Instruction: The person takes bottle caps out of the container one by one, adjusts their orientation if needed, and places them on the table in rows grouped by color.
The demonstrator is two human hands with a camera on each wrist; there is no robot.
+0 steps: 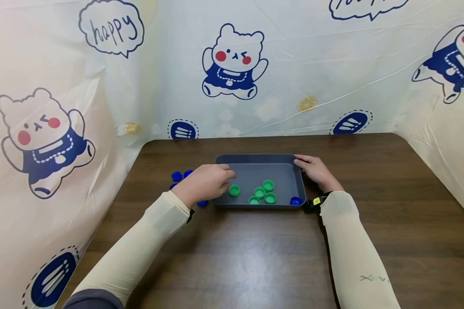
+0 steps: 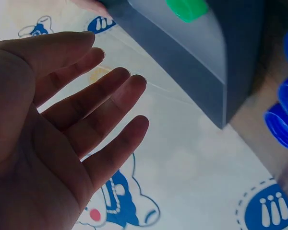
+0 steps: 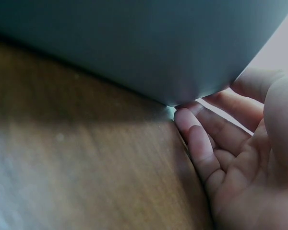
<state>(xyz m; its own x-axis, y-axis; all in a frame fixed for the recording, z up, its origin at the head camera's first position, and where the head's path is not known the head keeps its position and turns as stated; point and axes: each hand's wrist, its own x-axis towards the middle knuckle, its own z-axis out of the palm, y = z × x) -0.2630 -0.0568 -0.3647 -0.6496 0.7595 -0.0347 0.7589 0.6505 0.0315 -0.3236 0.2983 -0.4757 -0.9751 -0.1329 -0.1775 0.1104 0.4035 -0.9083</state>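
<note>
While a shallow grey rectangular tray (image 1: 255, 158) lies at the centre of the head view, its long axis running left to right, the left hand (image 1: 205, 182) hangs over its left end and is the hand nearer to the small round green plastic cap (image 1: 234, 190) just below its fingers. The left wrist view shows those fingers loosely spread, nothing between them. Four other green caps (image 1: 259, 192) cluster in the tray's lower middle, and a round blue plastic cap (image 1: 295, 201) sits in its lower right corner. The right hand (image 1: 317, 171) grips the upper right corner, fingers curled against the outside and thumb at the rim. Several blue caps (image 1: 176, 176) lie left of the tray on the brown wood-grain table (image 1: 247, 257), partly hidden by the left hand. Behind, a pale printed sheet (image 1: 290, 51) reads "happy" in a bubble (image 1: 111, 28) at upper left; a second bubble (image 1: 367, 6), cut off at the top edge, cannot be read in full. Marks on the cream right sleeve (image 1: 355, 249), lower right, are illegible.
</note>
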